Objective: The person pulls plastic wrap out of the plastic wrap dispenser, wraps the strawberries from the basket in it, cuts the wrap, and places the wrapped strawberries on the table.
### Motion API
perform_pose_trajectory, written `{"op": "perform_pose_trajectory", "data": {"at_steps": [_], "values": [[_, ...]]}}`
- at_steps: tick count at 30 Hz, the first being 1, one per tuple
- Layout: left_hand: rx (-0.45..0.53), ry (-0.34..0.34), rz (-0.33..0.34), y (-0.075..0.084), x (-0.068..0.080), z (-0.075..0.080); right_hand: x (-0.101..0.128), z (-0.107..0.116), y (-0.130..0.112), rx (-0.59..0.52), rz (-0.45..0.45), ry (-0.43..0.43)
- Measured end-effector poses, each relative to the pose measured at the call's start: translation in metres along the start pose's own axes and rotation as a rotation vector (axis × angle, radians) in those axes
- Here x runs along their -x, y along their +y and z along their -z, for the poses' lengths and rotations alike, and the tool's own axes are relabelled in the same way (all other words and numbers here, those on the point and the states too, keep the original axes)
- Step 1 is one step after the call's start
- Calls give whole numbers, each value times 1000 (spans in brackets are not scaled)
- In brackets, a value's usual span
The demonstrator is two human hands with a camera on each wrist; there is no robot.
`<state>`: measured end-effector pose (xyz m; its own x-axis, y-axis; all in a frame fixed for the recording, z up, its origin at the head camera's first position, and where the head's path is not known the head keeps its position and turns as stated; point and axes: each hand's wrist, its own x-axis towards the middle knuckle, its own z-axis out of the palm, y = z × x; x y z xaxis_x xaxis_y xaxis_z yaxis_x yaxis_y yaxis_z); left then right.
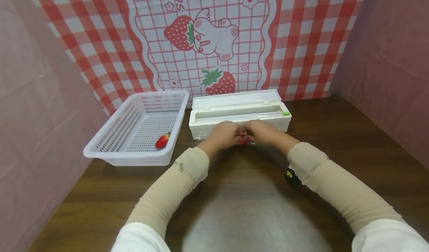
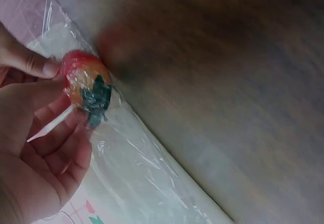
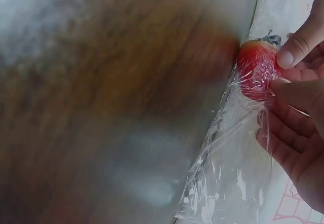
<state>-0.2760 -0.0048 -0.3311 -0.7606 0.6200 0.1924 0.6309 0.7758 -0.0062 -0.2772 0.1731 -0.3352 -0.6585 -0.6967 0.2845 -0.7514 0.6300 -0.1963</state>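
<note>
Before the dispenser [image 1: 239, 118], both hands' fingers [image 2: 30, 64] pinching a film-wrapped strawberry [image 1: 242, 137], forearms converging.

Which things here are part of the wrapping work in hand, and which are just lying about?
In use:
- strawberry, pinched between both hands
- cling film drawn over it
- left hand and right hand
- open film dispenser box just behind the hands

Lying about:
- white basket
- second strawberry inside the basket
- small dark object by the right sleeve, too unclear to identify
</note>
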Motion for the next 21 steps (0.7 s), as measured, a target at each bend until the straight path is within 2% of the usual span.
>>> {"op": "perform_pose_trajectory", "data": {"at_steps": [4, 10, 13, 21], "values": [[-145, 36, 14, 5, -1, -4, 3, 2, -2, 44, -7, 26], [-335, 109, -20, 10, 0, -5, 11, 6, -1, 60, -15, 73], [-335, 118, -13, 11, -1, -6, 17, 8, 1, 39, -35, 86], [-190, 88, 38, 14, -2, -5, 27, 19, 5, 17, -112, 94]]}}
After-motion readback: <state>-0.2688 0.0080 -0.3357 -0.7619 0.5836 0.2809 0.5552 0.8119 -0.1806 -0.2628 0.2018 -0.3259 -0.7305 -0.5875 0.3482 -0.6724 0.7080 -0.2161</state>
